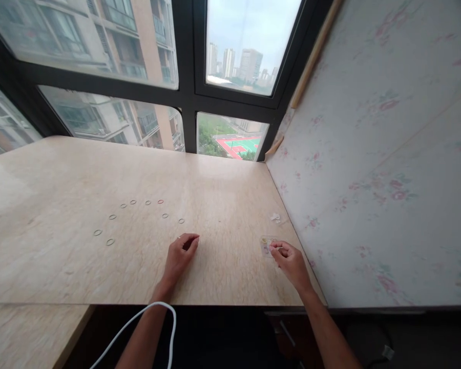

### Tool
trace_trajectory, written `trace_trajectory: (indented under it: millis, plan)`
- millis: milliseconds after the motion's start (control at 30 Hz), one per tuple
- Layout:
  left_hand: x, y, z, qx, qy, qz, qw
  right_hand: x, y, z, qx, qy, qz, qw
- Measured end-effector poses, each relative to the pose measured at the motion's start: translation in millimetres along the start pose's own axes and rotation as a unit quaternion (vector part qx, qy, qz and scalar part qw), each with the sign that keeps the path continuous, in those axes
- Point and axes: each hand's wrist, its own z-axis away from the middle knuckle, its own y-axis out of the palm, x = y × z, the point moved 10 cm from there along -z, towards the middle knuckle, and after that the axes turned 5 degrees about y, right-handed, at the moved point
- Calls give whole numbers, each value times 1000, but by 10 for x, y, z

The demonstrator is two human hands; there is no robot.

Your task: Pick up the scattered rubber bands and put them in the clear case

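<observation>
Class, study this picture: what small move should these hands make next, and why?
Probably the right hand should pick one small coloured piece from the clear container: its fingertips are at the container, coloured pieces show there, and thin rings lie spread on the counter to the left.

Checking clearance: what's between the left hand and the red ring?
Head view: one thin ring nearer the red ring, another thin ring nearer the left hand.

Dark-framed windows (188, 77) are showing pale sky (249, 25); a floral wall (369, 148) is standing right of the marbled counter (226, 200).
</observation>
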Motion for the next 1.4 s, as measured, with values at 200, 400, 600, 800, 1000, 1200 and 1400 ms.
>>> trace_trajectory:
  millis: [200, 400, 600, 800, 1000, 1200, 1400]
  plan:
    - [7, 2, 7, -1, -6, -8, 1000, -78, 42, -58, 11, -31, 61, 998]
    - [26, 9, 2, -4, -13, -16, 1000, -148, -47, -58, 5, 8, 19, 1000]
    - [42, 2, 13, 0, -39, 15, 999, -154, -86, 247, -49, -2, -20, 999]
    - [245, -307, -147, -13, -95, 75, 993, -113, 344, 498, 48, -91, 45, 994]
    - [637, -1205, -679, -83, -125, -42, 988, -167, 316, 426, 35, -83, 56, 994]
    - [897, -1580, -1195, -14, -117, -251, 961, -118, 361, 436, 35, -128, 102, 986]
    - [842, -1147, -1498, 118, -24, -349, 929, -140, 355, 523, -4, -119, 96, 988]
